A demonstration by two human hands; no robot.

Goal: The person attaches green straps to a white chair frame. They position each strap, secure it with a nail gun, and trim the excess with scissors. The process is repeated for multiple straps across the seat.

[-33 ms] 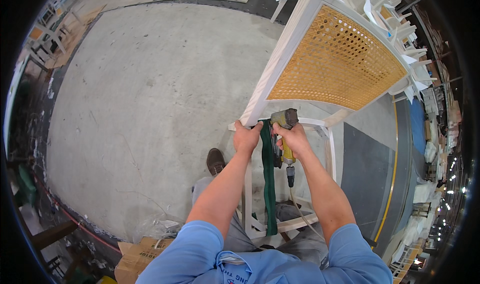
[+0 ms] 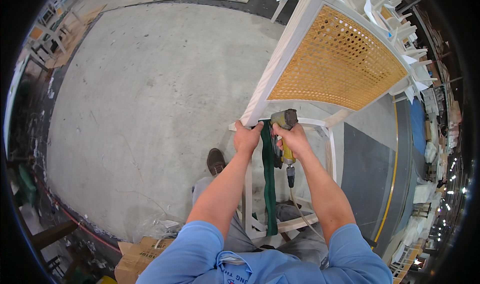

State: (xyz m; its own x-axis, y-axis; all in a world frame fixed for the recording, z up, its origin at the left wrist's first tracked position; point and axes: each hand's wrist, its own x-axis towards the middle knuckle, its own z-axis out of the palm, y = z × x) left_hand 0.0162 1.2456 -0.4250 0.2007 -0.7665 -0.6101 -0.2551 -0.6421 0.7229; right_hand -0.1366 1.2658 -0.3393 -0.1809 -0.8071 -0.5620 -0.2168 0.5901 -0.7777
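Head view. Green strap (image 2: 269, 184): long axis near-to-far; far end at chair frame (image 2: 282, 59), touching thumb of left hand (image 2: 246, 138), the nearer, fingers closed on frame. Right hand (image 2: 295, 140): clamped around yellow air tool (image 2: 284, 118), just right of strap.

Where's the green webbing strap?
Head view, right of centre: the strap runs downward below the cane chair back, its top between the left hand and the pneumatic stapler in the right hand.

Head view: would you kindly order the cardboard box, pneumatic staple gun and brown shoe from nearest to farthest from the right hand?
1. Pneumatic staple gun, held in the right hand.
2. Brown shoe, to the left.
3. Cardboard box, lower left.
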